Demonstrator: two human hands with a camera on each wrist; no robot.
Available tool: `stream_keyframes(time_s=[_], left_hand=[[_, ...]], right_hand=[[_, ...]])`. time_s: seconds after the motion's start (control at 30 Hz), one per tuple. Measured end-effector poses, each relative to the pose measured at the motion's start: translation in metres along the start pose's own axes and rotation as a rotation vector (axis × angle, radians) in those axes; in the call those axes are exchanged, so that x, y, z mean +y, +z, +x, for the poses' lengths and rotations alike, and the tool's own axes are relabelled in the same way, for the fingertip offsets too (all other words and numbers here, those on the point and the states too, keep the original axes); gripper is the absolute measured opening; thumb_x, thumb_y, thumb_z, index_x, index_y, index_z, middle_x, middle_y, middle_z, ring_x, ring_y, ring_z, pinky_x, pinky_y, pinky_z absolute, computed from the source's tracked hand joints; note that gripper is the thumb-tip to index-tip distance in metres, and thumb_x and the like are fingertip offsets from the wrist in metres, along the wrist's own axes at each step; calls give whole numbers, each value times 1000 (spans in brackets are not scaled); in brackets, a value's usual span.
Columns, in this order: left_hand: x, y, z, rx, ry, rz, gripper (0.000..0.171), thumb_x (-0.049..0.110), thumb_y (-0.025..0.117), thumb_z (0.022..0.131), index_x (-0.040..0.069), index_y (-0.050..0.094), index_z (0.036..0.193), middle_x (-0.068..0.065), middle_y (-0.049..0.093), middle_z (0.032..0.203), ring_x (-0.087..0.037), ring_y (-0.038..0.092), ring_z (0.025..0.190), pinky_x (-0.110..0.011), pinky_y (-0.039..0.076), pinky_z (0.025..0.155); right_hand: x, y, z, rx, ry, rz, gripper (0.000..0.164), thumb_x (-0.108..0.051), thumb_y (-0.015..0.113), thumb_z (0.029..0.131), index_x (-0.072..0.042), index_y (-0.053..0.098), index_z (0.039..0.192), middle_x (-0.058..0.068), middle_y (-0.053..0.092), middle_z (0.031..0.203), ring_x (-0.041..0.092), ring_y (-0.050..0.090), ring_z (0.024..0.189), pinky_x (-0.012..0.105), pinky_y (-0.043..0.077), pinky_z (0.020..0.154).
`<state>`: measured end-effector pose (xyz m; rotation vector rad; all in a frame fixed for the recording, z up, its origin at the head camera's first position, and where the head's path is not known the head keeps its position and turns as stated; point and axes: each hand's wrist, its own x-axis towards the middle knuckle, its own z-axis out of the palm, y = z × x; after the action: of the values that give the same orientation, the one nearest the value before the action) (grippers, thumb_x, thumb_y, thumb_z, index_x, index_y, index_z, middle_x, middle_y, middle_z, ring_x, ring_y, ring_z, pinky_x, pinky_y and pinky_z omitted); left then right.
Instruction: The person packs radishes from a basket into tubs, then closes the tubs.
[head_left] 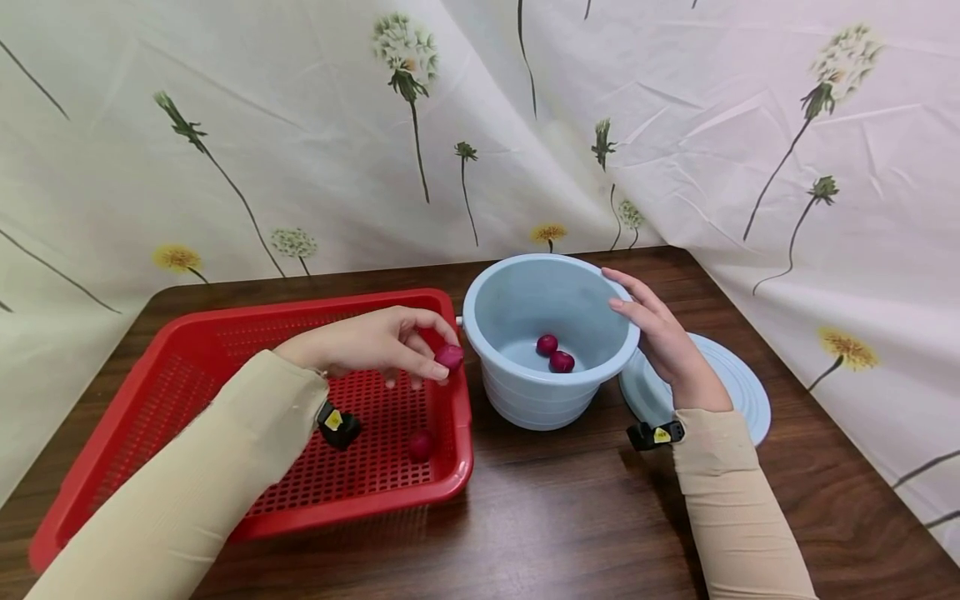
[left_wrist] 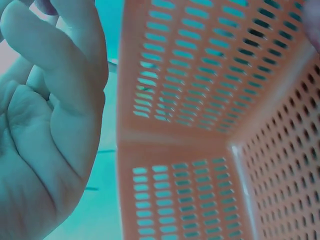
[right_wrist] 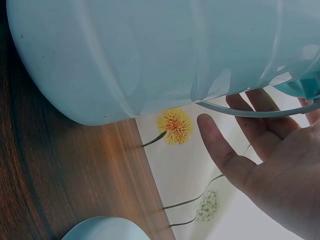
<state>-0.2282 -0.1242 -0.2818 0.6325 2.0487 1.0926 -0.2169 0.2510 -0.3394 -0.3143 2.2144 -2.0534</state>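
In the head view my left hand [head_left: 375, 340] pinches a small dark-red, plum-like fruit [head_left: 450, 357] above the right rim of a red perforated basket [head_left: 459, 467]. Inside that basket, near its right end, lies a similar fruit [head_left: 421, 446]. A light-blue bucket [head_left: 536, 408] stands just right of the basket, with two such fruits [head_left: 561, 362] on its bottom. My right hand [head_left: 663, 337] holds the bucket's right rim, thumb over the edge. The right wrist view shows its other fingers [right_wrist: 260, 125] outside the bucket, beside the grey handle [right_wrist: 250, 114].
A round light-blue lid [head_left: 738, 387] lies on the dark wooden table [head_left: 555, 525], right of the bucket and partly under my right forearm. A white cloth with printed dandelions [head_left: 337, 150] hangs behind the table and along its sides.
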Motion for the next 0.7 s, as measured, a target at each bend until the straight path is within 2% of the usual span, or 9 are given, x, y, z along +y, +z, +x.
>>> stream_keyframes(time_s=[0.27,0.43,0.7], left_hand=[[16,2,6,20,63,-17,37,19,75,88,13,57,120,-15,69,81,-17,60,67,-27,45,53],[22,2,6,15,72,-34,37,18,74,89,13,57,122,-20,69,86,-17,60,67,-26,46,53],[32,5,10,43,89,-84,39,17,73,90,13,56,125,-17,73,90,-18,61,65,-26,46,52]], right_hand=[[0,0,0,1,-2,2,53,-23,45,103,-14,30,154,2,39,144,8,49,119,21,46,91],[-1,0,0,2,-2,-8,54,-23,45,103,-13,30,154,3,38,145,9,48,120,20,47,91],[-1,1,-1,5,-2,-5,54,-23,46,103,-14,31,154,2,40,144,10,49,120,21,47,91]])
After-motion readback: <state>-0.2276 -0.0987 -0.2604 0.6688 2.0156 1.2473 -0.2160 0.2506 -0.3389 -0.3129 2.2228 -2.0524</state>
